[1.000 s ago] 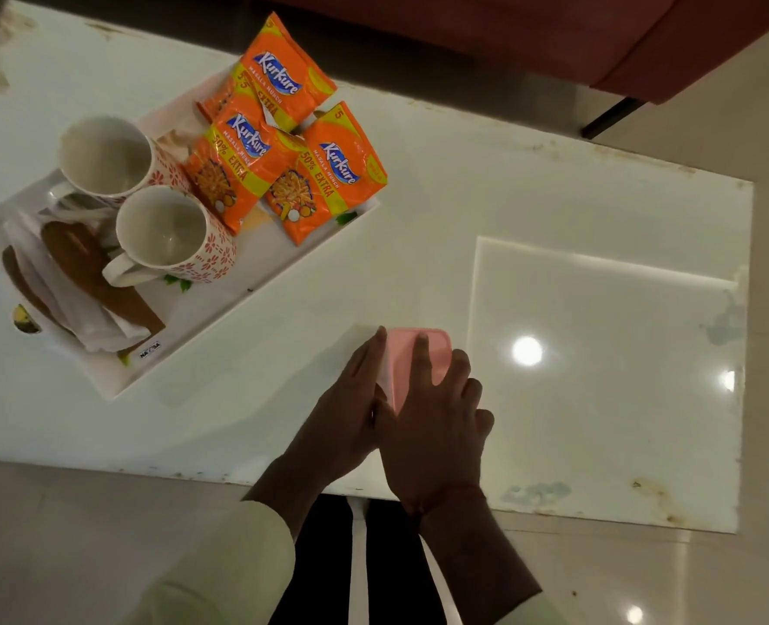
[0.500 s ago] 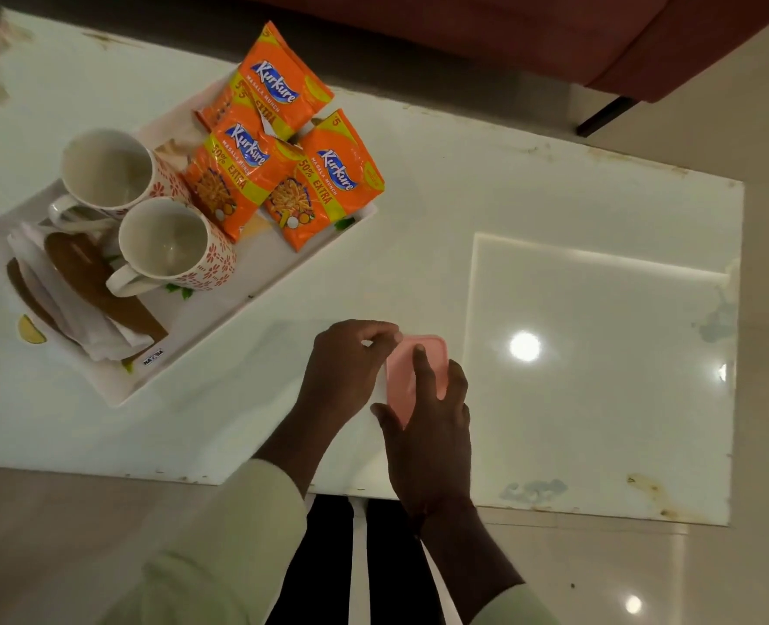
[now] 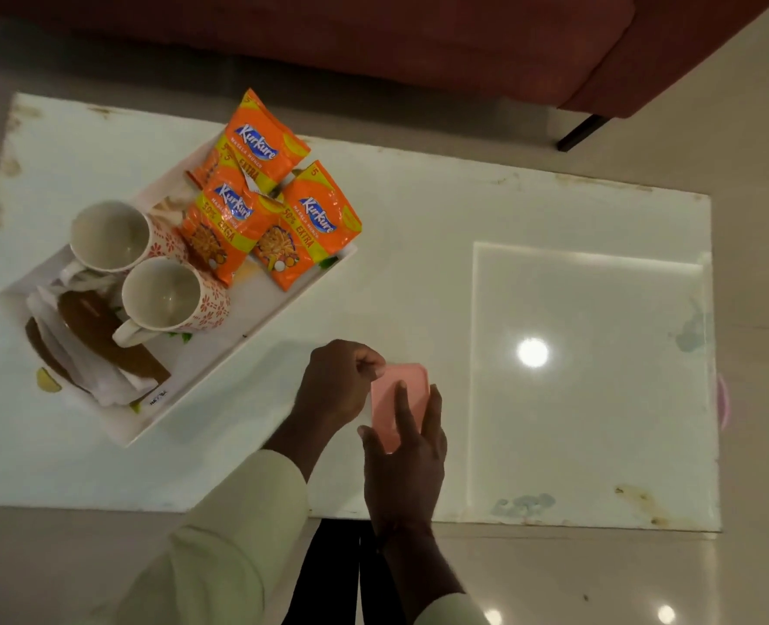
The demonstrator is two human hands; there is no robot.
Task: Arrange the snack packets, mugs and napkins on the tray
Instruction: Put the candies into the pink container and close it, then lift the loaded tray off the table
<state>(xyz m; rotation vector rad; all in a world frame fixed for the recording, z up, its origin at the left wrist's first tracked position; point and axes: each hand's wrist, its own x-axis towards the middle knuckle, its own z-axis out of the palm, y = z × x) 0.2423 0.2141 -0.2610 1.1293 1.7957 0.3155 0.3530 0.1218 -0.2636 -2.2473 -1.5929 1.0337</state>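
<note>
Both hands have drawn nearer the body, the left hand (image 3: 335,385) now curled, pinching the pink case's (image 3: 398,390) edge. Right hand (image 3: 407,448) grips it, fingers spread. Tray (image 3: 202,376) sits apart.

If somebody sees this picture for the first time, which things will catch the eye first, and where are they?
The bright orange Kurkure snack packets stand out first, piled at the far end of the white tray on the left of the table. Next to them on the tray are two empty patterned mugs and, at its near end, white napkins. Near the table's front edge, the right hand holds a pink phone-like object while the left hand touches its top corner.
</note>
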